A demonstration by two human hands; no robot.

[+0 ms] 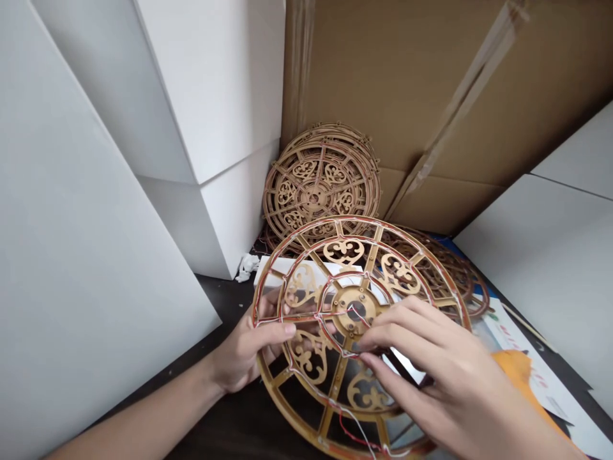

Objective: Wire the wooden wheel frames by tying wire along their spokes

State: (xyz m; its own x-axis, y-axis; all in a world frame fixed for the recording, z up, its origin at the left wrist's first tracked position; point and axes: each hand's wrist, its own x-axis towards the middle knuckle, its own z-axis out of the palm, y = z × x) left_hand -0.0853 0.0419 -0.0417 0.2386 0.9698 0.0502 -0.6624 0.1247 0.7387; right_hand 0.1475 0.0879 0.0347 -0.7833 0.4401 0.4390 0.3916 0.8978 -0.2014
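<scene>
Holding the gold wheel [343,301] is the left hand [249,345].

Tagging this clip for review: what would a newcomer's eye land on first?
Probably the large golden openwork wheel, front and centre: the left hand holds its left side, the right hand is near its middle. Next might come the stack of similar wheels behind it, before brown cardboard.
</scene>
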